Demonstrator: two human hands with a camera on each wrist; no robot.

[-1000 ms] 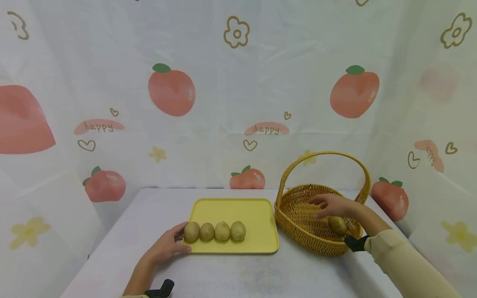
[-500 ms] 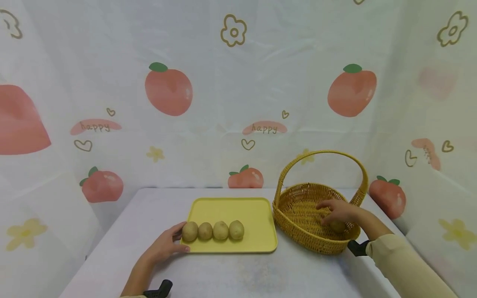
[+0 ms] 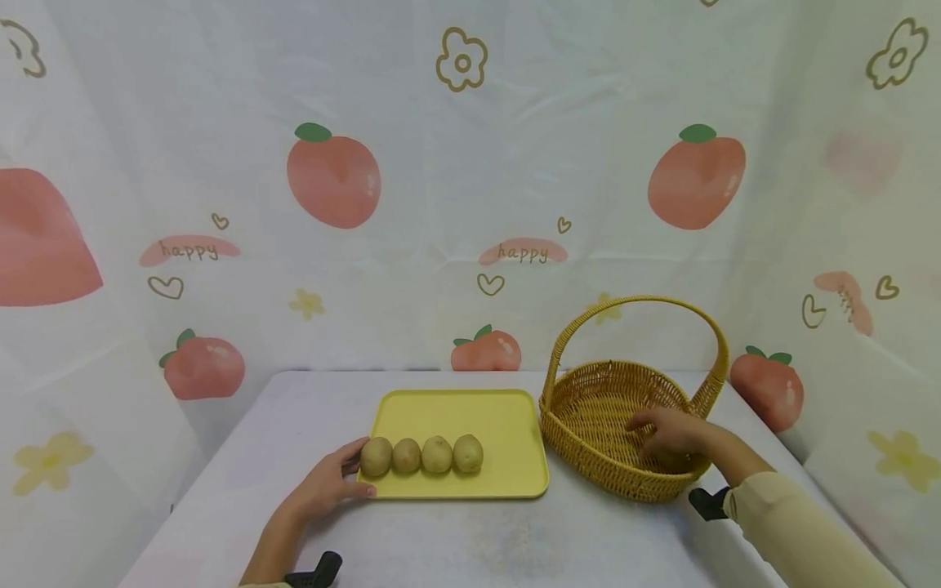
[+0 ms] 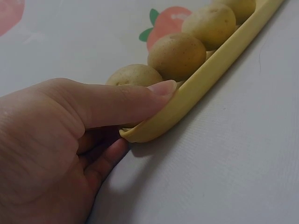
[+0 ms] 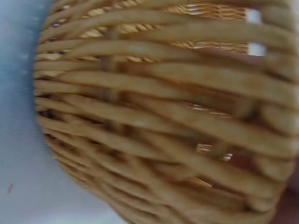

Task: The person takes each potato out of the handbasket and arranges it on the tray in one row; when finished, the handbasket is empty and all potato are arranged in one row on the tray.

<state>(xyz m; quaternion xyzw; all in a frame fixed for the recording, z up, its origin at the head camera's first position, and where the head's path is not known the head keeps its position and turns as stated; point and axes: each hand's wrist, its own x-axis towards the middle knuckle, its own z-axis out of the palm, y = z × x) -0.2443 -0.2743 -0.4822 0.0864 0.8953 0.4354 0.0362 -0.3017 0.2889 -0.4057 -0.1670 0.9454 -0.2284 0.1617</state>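
Four potatoes [image 3: 421, 455] sit in a neat row along the near side of the yellow tray [image 3: 470, 412], and the left hand [image 3: 323, 488] pins the tray's corner, thumb on the rim and fingers tucked beneath. Over in the wicker basket [image 3: 588, 416], the right hand [image 3: 672, 433] is down low, fingers curled over something I can't make out, so by my reckoning the row is four along with perhaps one more left to bring across.

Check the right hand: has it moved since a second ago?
Yes. The right hand has sunk lower inside the wicker basket, toward its near rim, covering the potato it was holding.
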